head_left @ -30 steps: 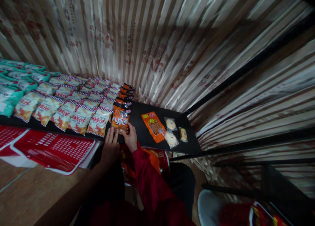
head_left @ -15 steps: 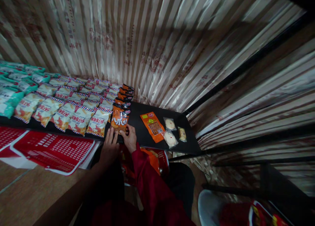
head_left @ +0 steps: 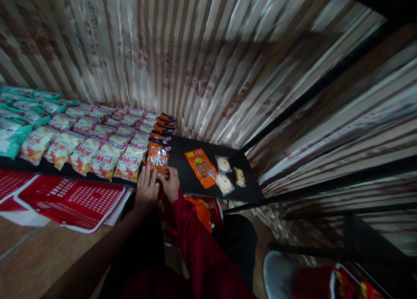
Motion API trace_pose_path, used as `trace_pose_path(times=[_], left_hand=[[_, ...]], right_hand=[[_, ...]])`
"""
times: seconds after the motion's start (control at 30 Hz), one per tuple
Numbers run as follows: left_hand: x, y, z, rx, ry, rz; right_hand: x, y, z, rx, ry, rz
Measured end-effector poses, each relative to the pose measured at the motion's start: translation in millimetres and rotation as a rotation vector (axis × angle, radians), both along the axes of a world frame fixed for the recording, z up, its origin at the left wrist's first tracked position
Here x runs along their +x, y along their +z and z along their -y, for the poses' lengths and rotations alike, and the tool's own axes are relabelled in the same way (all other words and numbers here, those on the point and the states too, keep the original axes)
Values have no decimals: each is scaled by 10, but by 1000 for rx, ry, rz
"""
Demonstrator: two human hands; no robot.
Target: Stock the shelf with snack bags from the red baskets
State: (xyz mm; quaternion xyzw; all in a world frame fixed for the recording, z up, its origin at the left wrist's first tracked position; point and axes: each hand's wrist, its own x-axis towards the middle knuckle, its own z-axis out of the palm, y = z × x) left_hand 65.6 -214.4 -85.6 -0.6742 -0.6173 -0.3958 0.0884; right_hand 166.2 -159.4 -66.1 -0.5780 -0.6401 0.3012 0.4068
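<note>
An orange and black snack bag (head_left: 157,155) lies at the front of a short row of like bags on the black shelf (head_left: 182,177). My left hand (head_left: 147,188) rests its fingertips on the bag's lower left part. On the lower right side, my right hand (head_left: 170,183) has its thumb and fingers against the same bag. Both hands touch the bag's near end between them. White snack bags (head_left: 130,162) with striped edges stand in rows just left of it.
Teal bags (head_left: 14,136) fill the far left. Right of my hands lie an orange packet (head_left: 202,169), two round white packets (head_left: 224,184) and a small yellowish one (head_left: 240,177). Red baskets (head_left: 74,199) sit below the shelf; a striped curtain (head_left: 146,43) hangs behind.
The view has shifted slightly. My left hand's fingers lie a little further up over the lower edge of the orange bag; my right hand stays at its side.
</note>
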Motion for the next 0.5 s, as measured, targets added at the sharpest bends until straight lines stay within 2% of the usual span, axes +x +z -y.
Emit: trace_pose_path(times=[0.2, 0.5], left_hand=[[25, 151, -183, -30, -49, -24], [-20, 14, -298, -10, -49, -28]], right_hand=[[7, -18, -7, -6, -8, 42], [33, 6, 19, 17, 45, -21]])
